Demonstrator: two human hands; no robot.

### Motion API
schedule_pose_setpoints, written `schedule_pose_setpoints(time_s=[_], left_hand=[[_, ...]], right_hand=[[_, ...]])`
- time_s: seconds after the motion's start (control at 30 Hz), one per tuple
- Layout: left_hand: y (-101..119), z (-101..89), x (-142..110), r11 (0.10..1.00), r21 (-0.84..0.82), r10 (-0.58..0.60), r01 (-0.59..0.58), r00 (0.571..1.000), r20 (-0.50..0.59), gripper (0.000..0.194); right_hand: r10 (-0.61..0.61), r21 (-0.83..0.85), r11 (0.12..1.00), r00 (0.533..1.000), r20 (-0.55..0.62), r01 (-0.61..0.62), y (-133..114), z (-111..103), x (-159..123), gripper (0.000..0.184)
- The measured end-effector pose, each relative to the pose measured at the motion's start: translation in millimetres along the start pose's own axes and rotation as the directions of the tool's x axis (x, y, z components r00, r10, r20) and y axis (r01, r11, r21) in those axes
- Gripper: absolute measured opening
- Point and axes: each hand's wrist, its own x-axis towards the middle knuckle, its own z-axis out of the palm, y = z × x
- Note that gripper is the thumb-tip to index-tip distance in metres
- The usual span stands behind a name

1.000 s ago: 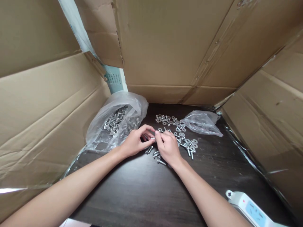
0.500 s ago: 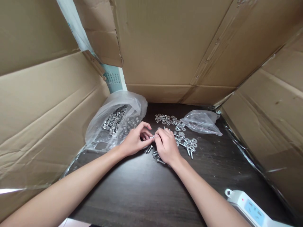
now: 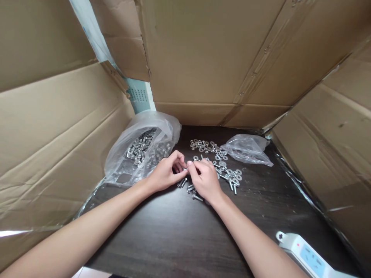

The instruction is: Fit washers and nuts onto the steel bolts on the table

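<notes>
Over the middle of the dark table, my left hand (image 3: 168, 170) pinches a small silver bolt (image 3: 186, 169), mostly covered by the fingers. My right hand (image 3: 204, 178) meets it from the right, thumb and forefinger closed at the bolt's end; whether a nut or washer is between them is hidden. Just below the fingertips lie several finished-looking bolts (image 3: 197, 197) with hardware on them. Behind and right of my right hand spread loose washers (image 3: 238, 172), nuts (image 3: 192, 145) and more bolts (image 3: 231, 186).
An open clear plastic bag (image 3: 116, 158) of metal fasteners stands at the left. A second, flatter plastic bag (image 3: 249, 148) lies back right. A white power strip (image 3: 307, 251) sits at the front right. Cardboard walls (image 3: 214, 54) enclose the dark table (image 3: 162, 239).
My fingertips have closed in around the bolt, and my right thumb has shifted up. Less of the bolt shows now. The loose hardware and bags stay put.
</notes>
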Motion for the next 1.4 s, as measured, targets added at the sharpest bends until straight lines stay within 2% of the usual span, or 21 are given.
schedule_pose_setpoints(time_s=[0.17,0.43,0.57,0.67,0.8,0.9,1.1,1.4], left_hand=[[0.9,-0.2,-1.4,1.0,0.013,0.001,-0.001,1.0,0.031,0.024],[4.1,0.3,-2.9,0.995,0.095,0.025,-0.033,0.997,0.078,0.021],[4.4,-0.1,-2.9,0.994,0.105,0.03,-0.036,0.998,0.06,0.023],[3.5,-0.4,-2.4,0.996,0.093,0.01,-0.013,1.0,0.026,0.025],[4.0,-0.5,-1.9,0.997,0.078,-0.003,0.0,0.999,0.037,0.025],[5.0,-0.6,-2.2,0.996,0.09,-0.002,-0.003,0.999,0.052,0.024],[5.2,-1.2,-2.1,0.993,0.114,0.006,-0.011,0.999,0.043,0.025],[5.4,-1.4,-2.4,0.99,0.138,0.019,-0.024,0.999,0.038,0.023]], right_hand=[[-0.056,-0.072,0.996,0.998,-0.003,0.055,-0.2,0.0,0.6,0.036],[0.005,-0.043,0.999,1.0,0.012,-0.005,4.1,2.6,0.6,0.053],[0.031,-0.006,1.0,0.999,0.017,-0.031,1.3,0.2,-0.1,0.057],[0.016,-0.011,1.0,1.0,0.012,-0.016,-1.9,-3.1,-0.1,0.047],[-0.033,-0.037,0.999,0.999,0.033,0.034,-5.1,-6.5,-0.2,0.027],[-0.07,-0.069,0.995,0.997,0.045,0.073,-5.8,-7.3,-0.7,0.024],[-0.073,-0.113,0.99,0.996,0.056,0.079,-3.4,-5.7,-0.3,0.032],[0.034,0.002,0.999,0.997,0.076,-0.035,-0.6,-0.8,0.7,0.052]])
